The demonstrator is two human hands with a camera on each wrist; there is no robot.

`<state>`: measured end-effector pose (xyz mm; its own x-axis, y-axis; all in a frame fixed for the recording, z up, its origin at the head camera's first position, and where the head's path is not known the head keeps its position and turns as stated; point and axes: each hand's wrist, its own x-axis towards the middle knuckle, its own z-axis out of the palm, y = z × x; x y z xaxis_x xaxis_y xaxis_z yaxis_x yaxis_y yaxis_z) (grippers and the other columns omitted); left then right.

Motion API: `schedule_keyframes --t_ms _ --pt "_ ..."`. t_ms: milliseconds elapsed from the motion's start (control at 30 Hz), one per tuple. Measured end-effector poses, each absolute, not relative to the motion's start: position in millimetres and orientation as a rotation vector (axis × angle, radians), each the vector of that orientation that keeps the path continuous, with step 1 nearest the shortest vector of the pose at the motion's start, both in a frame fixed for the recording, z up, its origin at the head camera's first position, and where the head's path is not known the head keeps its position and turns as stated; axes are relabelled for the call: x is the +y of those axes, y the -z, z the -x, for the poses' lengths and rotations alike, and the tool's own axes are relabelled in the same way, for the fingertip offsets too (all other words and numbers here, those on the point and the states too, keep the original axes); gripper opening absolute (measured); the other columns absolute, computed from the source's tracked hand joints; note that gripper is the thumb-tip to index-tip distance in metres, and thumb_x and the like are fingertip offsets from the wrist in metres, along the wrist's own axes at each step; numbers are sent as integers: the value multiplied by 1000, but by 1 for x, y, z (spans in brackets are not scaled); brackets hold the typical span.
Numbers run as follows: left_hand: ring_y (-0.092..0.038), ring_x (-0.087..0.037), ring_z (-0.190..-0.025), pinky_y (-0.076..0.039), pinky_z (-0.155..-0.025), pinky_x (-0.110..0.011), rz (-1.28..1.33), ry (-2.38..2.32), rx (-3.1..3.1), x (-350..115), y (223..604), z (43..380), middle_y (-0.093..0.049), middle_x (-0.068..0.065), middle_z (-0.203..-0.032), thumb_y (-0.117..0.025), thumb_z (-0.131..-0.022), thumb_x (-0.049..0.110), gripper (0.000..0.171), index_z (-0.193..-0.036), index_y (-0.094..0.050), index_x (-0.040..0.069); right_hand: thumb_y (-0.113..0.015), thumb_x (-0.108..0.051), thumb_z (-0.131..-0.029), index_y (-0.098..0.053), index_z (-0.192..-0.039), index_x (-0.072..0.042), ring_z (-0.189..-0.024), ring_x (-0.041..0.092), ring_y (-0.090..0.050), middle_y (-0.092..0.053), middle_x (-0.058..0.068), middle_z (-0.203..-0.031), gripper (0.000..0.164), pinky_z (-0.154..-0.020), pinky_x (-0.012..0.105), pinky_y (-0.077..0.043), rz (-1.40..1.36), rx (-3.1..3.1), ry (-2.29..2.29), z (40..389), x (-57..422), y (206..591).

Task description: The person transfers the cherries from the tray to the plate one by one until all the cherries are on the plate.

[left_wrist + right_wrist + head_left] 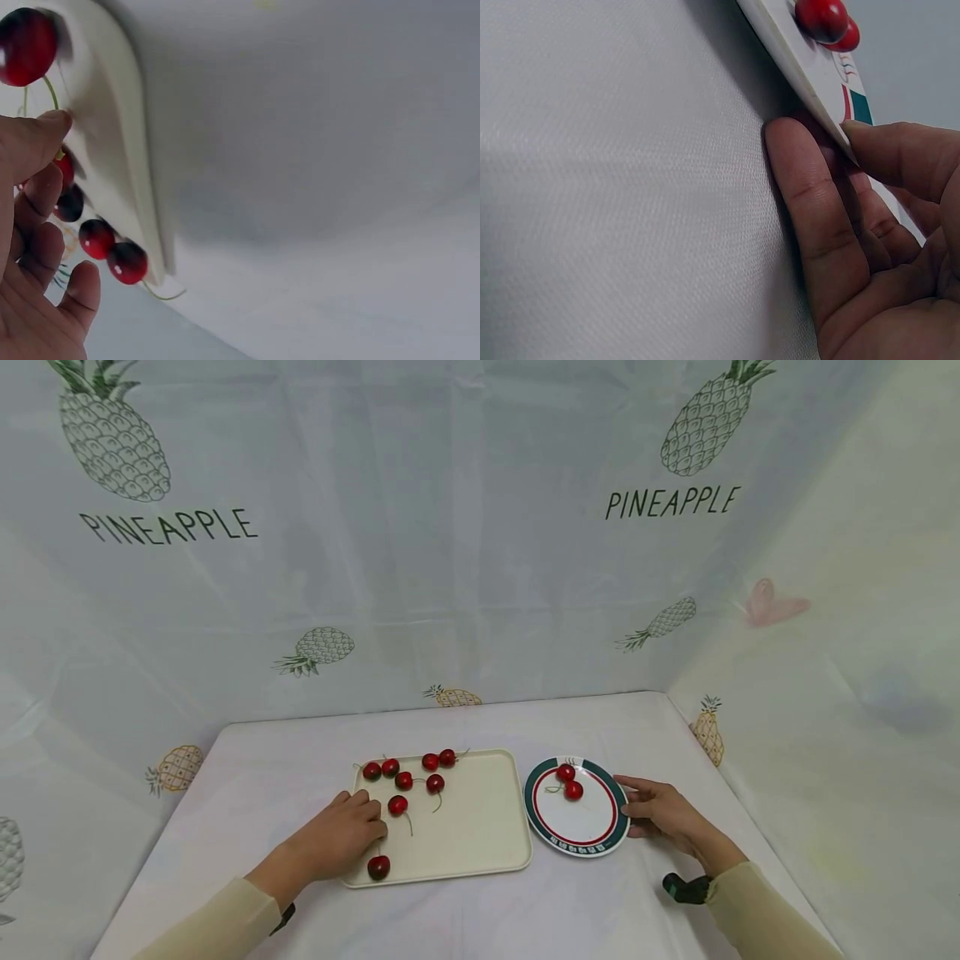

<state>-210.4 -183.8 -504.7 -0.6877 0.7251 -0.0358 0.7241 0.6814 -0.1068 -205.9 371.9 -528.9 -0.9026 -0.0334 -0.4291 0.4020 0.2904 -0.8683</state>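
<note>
A cream rectangular tray (465, 827) holds several dark red cherries with thin green stems. At the tray's left edge is my left hand (337, 839), close to the nearest cherry (378, 867). The left wrist view shows the thumb and a finger pinching the stem of that cherry (27, 46), the other fingers loosely bent. My right hand (663, 814) grips the right rim of a round plate (592, 827) with a green and red border. In the right wrist view the thumb lies on top of the rim, fingers underneath. Two cherries (573, 790) sit on the plate.
The plate stands just right of the tray. A white cloth (420, 927) covers the table. A hanging cloth printed with pineapples (450, 568) rises behind it and along the sides. A dark strap (686, 889) shows at the right wrist.
</note>
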Motion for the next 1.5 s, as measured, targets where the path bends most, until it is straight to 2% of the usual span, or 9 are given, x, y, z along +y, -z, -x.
schedule_keyframes --t_ms 433,933,1100,1267,1500 --pt "-39 -13 -88 -37 -78 -32 1197 -104 -2856 -196 505 206 -54 10 -91 -79 -92 20 8 -97 -74 23 -66 -4 -101 -41 -161 -5 -89 26 -73 -63 25 -137 65 -78 40 -64 -315 2191 1658 205 373 529" --pt "-40 -12 -88 -39 -77 -31 1180 -147 -2826 -202 509 203 -54 11 -91 -78 -95 21 8 -97 -71 24 -66 -4 -101 -40 -161 -5 -88 26 -73 -61 27 -141 65 -78 40 -64 -308 2186 1661 205 373 529" --pt "-41 -13 -90 -40 -80 -32 1121 -149 -2840 -200 514 201 -54 9 -94 -75 -98 22 10 -100 -66 20 -66 -4 -101 -40 -161 -6 -89 26 -73 -60 28 -143 65 -79 40 -64 -315 2190 1656 205 373 530" --pt "-41 -15 -90 -40 -80 -35 1070 -161 -2844 -195 519 200 -48 7 -92 -69 -103 26 14 -100 -58 18 -65 -5 -101 -40 -162 -7 -90 26 -73 -59 29 -145 65 -79 40 -64 -319 2193 1650 206 373 530" --pt "-40 -16 -88 -36 -79 -35 1052 -135 -2809 -193 525 204 -45 7 -89 -69 -103 28 19 -98 -54 17 -66 -5 -101 -41 -161 -7 -88 26 -73 -60 29 -143 65 -78 40 -64 -331 2205 1635 206 372 531"
